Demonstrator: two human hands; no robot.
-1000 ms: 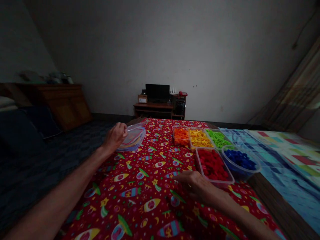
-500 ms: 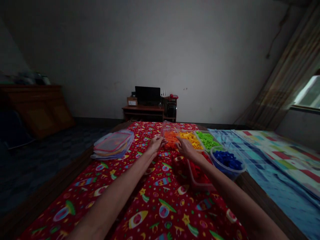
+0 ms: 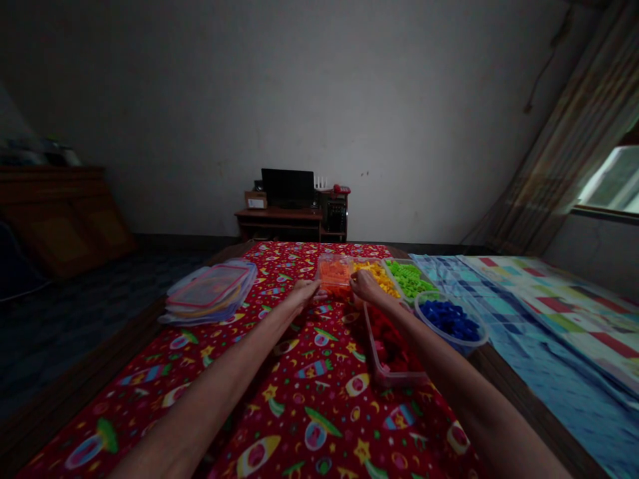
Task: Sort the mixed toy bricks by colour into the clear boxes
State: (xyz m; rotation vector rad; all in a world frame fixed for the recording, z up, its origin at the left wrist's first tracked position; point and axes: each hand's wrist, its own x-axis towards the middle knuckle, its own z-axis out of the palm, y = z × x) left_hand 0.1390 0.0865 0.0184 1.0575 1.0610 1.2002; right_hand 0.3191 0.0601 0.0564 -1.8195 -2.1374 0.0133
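A clear plastic box [image 3: 341, 291] of orange pieces rests on the red patterned cloth, with a clear lid [image 3: 333, 268] lying over its top. Gripping the near left corner of this box is my left hand [image 3: 305, 291], its fingers along the side and the thumb near the rim. My right hand [image 3: 367, 285] is curled at the lid's near right edge; its fingertips are partly hidden. Right beside it stands a box of yellow pieces [image 3: 380, 278]. Under my right forearm sits an open box of red pieces [image 3: 387, 339].
Green pieces [image 3: 410, 279] fill a box further right, and blue pieces [image 3: 449, 320] a round tub near the table's right edge. A stack of clear lids [image 3: 210, 293] lies on the left. Beyond the table are a desk with a monitor [image 3: 288, 187] and a bed [image 3: 549, 313].
The clear lid, raised behind the orange pieces before, now lies flat over their box. My left hand has come to the box's corner, and my right hand has curled at the lid's edge.
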